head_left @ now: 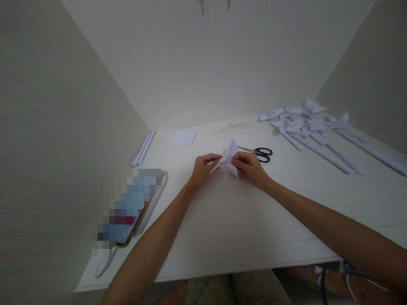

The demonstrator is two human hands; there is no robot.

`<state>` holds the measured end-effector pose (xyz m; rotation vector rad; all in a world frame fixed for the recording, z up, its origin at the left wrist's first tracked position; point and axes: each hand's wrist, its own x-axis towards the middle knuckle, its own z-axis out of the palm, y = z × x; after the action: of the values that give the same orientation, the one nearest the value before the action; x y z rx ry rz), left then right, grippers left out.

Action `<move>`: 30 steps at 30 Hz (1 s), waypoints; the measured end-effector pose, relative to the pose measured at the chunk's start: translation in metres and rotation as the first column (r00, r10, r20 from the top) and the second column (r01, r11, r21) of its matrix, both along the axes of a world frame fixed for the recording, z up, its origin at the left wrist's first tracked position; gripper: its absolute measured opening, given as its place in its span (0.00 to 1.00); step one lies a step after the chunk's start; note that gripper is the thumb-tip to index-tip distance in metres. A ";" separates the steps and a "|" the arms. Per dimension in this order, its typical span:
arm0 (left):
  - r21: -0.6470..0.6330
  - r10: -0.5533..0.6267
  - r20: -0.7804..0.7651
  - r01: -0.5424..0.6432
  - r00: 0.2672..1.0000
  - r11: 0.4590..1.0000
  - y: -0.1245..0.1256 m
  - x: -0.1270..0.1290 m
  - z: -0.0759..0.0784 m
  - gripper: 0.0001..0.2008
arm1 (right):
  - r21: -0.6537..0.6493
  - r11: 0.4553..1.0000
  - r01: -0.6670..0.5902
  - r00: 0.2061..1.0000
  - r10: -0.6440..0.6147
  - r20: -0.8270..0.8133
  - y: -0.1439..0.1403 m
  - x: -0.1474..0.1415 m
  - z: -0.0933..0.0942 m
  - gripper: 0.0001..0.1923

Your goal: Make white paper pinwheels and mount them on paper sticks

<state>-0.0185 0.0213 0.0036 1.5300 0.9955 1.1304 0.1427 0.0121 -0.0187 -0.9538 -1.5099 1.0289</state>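
Nearest the camera, the front edge of the white table (222, 254) is running across the view, with a phone (133, 207) lying at the left front beside the left wall panel, its screen blurred out, and a thin metal tool, perhaps tweezers (106, 262), lying just in front of it.

Both forearms are reaching in over the bare middle of the table. The left hand (202, 168) and the right hand (251, 166) are meeting on 1 folded paper piece (229, 159), a white pointed shape held just above the tabletop, near its middle. The left fingers are pinching its left flap and the right fingers are closing on its right side, so both hands are gripping the paper narrowly.

The piece is looking very light, thin and easily creased, so it would likely handle best by pinching at the folded edges near the centre, not at the loose tips, which would bend.

Just behind the right hand, black-handled scissors (259, 152) are lying flat. Farther back, a small square sheet (183, 137) is resting near the rear wall, with 2 or 3 rolled paper sticks (143, 148) along the left corner. At the far right, a pile of finished paper pinwheels on long rolled stems (311, 127) is spreading toward the right wall. Walls are closing in on 3 sides; the open room is the table's middle and front.
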 end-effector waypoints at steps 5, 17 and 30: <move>-0.047 -0.125 -0.041 0.123 0.991 0.991 -0.002 0.000 0.003 0.05 | -0.003 1.000 -0.020 1.000 0.020 0.001 0.000 0.002 -0.002 0.07; -0.062 -0.347 -0.206 0.342 0.915 0.938 -0.006 -0.002 0.012 0.04 | 0.003 0.994 -0.114 0.993 0.114 0.013 0.006 0.003 -0.009 0.06; -0.095 -0.384 -0.223 0.372 0.896 0.923 0.000 -0.004 0.005 0.03 | 0.009 0.992 -0.128 0.979 0.125 0.163 0.000 0.001 0.004 0.08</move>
<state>-0.0221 0.0211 0.0083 1.7545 0.8231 0.6532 0.1433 0.0119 -0.0149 -0.9561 -1.7312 1.0454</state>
